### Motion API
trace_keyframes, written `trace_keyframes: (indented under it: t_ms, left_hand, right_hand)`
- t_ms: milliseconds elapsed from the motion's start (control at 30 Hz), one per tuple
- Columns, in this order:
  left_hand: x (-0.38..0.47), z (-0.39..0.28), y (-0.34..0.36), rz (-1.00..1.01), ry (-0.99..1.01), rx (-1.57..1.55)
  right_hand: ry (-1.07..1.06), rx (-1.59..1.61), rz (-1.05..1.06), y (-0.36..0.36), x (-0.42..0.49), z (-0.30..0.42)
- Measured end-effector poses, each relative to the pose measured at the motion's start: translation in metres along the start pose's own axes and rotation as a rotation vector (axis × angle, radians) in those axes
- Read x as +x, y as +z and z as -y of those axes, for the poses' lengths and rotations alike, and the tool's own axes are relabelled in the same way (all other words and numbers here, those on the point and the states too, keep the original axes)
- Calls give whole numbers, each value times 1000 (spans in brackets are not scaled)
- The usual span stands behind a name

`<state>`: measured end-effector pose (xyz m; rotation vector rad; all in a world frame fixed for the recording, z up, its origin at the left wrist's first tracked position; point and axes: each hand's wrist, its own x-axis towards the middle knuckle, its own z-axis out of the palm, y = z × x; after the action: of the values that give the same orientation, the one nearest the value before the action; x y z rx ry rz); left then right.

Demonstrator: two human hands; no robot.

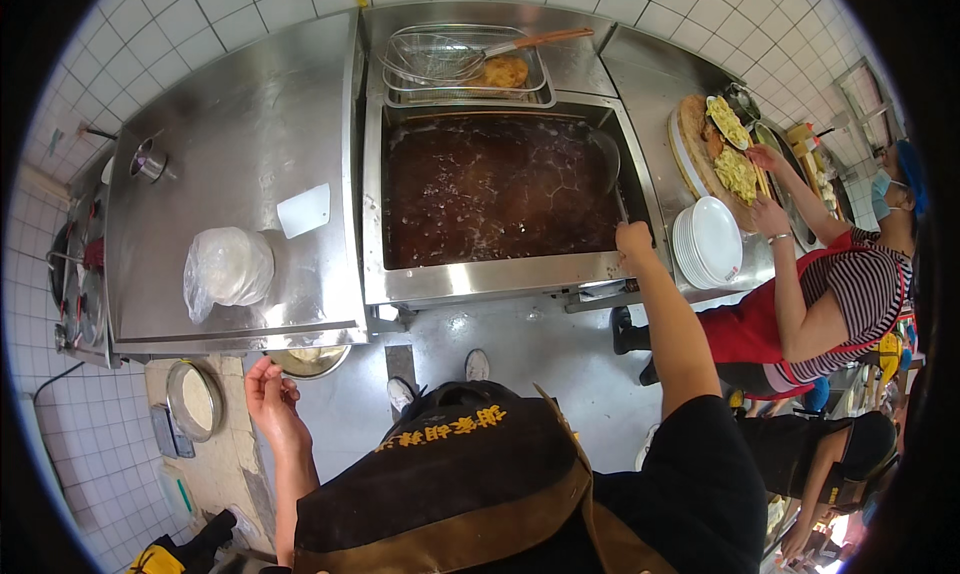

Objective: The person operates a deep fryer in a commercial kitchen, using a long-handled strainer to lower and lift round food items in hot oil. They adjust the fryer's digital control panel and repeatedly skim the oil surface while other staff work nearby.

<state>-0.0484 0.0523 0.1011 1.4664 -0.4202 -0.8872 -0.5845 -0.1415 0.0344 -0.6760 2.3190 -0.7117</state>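
Note:
My right hand [634,245] is closed on the handle of a metal skimmer [611,161] at the right side of the fryer. The skimmer's round head is partly sunk in dark, bubbling oil [495,191]. Over the floor at the left, just below the steel table's front edge, my left hand [271,394] holds nothing that I can see, its fingers loosely curled and apart. Behind the oil, a wire basket [465,97] contains golden fried food [504,72], with a wooden-handled wire strainer [435,57] lying across it.
On the left steel table [225,138] are a bagged pale mass [229,266], a white scraper [304,211] and a metal cup [148,160]. White plates [709,240] are stacked at the right, near a round board [686,146]. A co-worker [817,296] in a red apron handles food there.

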Motion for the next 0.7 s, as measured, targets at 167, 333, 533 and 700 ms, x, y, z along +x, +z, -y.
trace_keyframes:
  t_ms: [167,333,533,700]
  left_hand:
    - [-11,4,12,-27,-17,-24]
    - [-19,7,23,7,-17,-8]
    - [-35,6,40,-3,0,-4]
    - [-48,9,43,-6,14,-22]
  right_hand:
    - [136,81,310,-37,-6,-12]
    - [419,290,590,-48,-6,-14]
    - [647,589,854,-25,2,-13]
    - [749,771,968,-24,2,-21]
